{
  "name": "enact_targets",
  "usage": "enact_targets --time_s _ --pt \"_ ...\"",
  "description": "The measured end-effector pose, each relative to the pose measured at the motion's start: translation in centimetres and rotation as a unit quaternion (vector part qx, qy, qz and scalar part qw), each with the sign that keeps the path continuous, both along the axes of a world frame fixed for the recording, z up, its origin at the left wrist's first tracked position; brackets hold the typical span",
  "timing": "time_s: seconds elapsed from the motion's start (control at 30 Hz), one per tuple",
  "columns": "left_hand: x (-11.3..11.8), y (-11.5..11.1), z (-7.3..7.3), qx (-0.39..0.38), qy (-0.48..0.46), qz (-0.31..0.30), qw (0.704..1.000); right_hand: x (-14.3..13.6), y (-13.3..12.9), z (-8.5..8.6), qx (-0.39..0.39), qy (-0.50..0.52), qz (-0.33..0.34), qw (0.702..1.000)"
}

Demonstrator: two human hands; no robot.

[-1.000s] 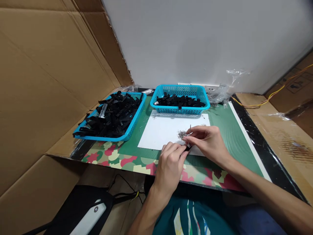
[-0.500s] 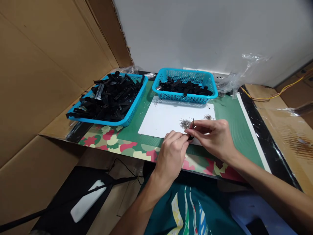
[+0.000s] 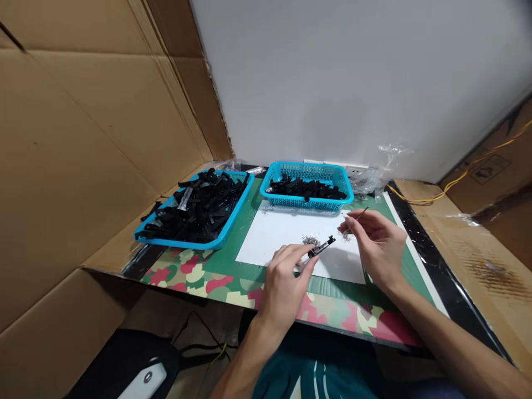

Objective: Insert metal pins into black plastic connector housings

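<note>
My left hand pinches a small black plastic part over the white sheet. The part points up and to the right. My right hand holds a thin dark metal tool, its fingers over the sheet's right side. Close to the black part lies a pile of tiny metal pieces. A second small pile is just below my right fingertips, partly hidden by them.
A wide blue basket heaped with black parts is at the left. Behind the sheet stands a smaller blue basket with more black parts. Yellow wires and clear plastic wrap lie at the back right.
My hands have moved apart; the right one went rightward with the tool. The black part now shows in my left fingers. The camera has tilted up.
</note>
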State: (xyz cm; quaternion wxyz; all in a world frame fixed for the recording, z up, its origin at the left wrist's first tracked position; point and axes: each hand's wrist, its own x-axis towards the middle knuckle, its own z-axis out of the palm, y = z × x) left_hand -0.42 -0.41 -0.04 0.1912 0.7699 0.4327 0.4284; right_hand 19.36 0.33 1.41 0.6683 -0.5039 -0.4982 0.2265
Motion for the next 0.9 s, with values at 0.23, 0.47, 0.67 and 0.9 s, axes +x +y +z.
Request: enact_targets --time_s 0.23,0.47,0.67,0.9 --pt "0.8 10.3 7.0 0.122 0.048 0.091 0.987 1.2 1.6 -0.9 -0.088 0.137 0.051 0.985" --pt "3.0 19.5 9.4 0.031 0.239 0.043 0.97 1.4 1.6 -0.9 -0.068 0.076 0.101 0.99" --pt "1.4 19.6 8.4 0.005 0.295 -0.009 0.956 3.2 1.8 -0.4 -0.063 0.034 0.076 0.995" --pt "-7.8 21.9 11.3 -0.061 0.393 0.133 0.908 7.0 3.4 -1.3 -0.096 0.003 0.026 0.995"
